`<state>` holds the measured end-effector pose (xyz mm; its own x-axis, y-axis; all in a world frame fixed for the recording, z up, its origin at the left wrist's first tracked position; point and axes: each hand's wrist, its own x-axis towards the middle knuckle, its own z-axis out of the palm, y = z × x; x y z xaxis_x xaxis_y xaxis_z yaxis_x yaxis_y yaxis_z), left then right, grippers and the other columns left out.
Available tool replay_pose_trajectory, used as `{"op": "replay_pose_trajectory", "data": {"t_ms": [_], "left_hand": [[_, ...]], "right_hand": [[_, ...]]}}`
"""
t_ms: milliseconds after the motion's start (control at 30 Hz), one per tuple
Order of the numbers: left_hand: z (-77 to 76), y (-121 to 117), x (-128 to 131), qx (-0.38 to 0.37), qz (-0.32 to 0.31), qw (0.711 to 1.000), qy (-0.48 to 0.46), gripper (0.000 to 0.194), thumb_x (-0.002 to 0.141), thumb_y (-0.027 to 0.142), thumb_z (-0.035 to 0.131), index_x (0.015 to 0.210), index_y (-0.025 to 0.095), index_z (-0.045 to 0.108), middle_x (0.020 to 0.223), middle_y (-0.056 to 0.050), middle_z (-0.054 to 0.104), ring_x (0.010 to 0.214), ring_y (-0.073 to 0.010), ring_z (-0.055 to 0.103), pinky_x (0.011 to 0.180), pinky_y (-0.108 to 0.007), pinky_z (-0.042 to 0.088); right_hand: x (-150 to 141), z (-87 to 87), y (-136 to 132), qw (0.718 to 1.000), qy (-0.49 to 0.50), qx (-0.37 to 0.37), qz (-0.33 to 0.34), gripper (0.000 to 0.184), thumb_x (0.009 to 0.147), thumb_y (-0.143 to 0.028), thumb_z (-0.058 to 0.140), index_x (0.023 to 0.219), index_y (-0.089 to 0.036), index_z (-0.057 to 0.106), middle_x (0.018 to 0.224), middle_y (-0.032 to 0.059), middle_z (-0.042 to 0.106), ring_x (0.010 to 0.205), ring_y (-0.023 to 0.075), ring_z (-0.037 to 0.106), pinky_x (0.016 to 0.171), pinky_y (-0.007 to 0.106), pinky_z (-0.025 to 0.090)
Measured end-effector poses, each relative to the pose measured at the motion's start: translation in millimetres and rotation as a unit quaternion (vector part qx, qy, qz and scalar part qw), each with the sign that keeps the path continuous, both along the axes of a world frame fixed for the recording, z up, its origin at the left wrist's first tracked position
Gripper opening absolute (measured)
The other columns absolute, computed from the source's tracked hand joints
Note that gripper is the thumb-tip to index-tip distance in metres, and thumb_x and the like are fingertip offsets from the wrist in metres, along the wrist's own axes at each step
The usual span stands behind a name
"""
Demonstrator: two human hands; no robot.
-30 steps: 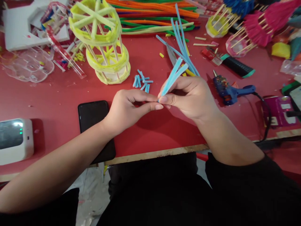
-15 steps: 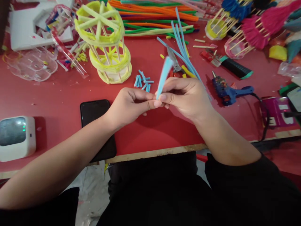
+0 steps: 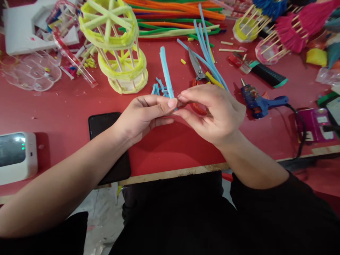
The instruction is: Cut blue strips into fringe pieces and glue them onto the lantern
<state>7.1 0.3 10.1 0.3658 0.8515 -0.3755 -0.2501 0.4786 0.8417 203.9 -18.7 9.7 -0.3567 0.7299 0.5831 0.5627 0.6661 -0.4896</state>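
Observation:
My left hand (image 3: 143,115) pinches the lower end of a bunch of light blue pipe cleaners (image 3: 166,72), which stand nearly upright and lean a little left. My right hand (image 3: 212,111) touches the same lower end with its fingertips, the fingers loosely curled. Several short blue pipe cleaner pieces (image 3: 158,88) lie on the red table (image 3: 66,106) just behind my hands. A pair of scissors (image 3: 198,69) lies behind my right hand, beside long blue pipe cleaners (image 3: 205,46).
A yellow pipe-cleaner and stick tower (image 3: 117,46) stands at the back left. A black phone (image 3: 107,141) lies near the front edge, a white device (image 3: 16,157) at far left. A blue glue gun (image 3: 261,102) lies on the right. Coloured pipe cleaners (image 3: 172,16) are piled at the back.
The blue bunch has swung from leaning right to nearly upright, leaning left. It has passed from my right hand's grip into my left hand's pinch, and my right fingers have loosened.

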Motion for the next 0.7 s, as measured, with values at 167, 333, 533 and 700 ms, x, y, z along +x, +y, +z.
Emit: {"op": "replay_pose_trajectory", "data": {"t_ms": [167,333,533,700], "left_hand": [[-0.1,0.6,1.2,0.005,-0.013,1.0,0.003,0.017,0.079,0.03,0.092,0.074,0.019,0.08,0.074,0.001,0.075,0.088,-0.0204,0.081,0.079,-0.03,0.069],[-1.5,0.7,1.0,0.02,-0.022,0.999,-0.012,0.02,0.077,0.032,0.094,0.073,0.019,0.079,0.072,0.002,0.073,0.085,-0.0183,0.08,0.078,-0.028,0.069],[-4.3,-0.8,1.2,0.053,-0.027,0.997,-0.045,0.027,0.07,0.036,0.098,0.073,0.02,0.077,0.074,0.004,0.073,0.077,-0.0132,0.076,0.075,-0.023,0.066],[-4.1,-2.2,2.7,0.079,0.023,0.996,-0.02,0.026,0.08,0.031,0.092,0.072,0.018,0.07,0.086,0.002,0.078,0.082,-0.012,0.076,0.078,-0.022,0.064]], "right_hand": [[0.9,-4.6,-0.5,0.999,-0.017,0.028,-0.011,0.015,0.104,-0.027,0.062,0.115,-0.027,0.073,0.109,0.0055,0.083,0.104,0.0248,0.079,0.104,0.048,0.065],[0.7,-4.7,-1.4,0.999,-0.034,0.018,-0.016,0.016,0.105,-0.027,0.061,0.117,-0.026,0.072,0.108,0.0059,0.083,0.106,0.0256,0.078,0.103,0.05,0.064],[-1.7,-2.9,-2.9,0.997,-0.053,0.046,-0.029,0.015,0.106,-0.026,0.059,0.112,-0.025,0.072,0.104,0.0054,0.083,0.102,0.0232,0.079,0.098,0.045,0.065],[14.0,9.8,8.5,0.993,-0.081,0.075,-0.043,0.015,0.1,-0.038,0.07,0.105,-0.024,0.075,0.099,0.0032,0.082,0.095,0.0246,0.079,0.09,0.044,0.065]]}}
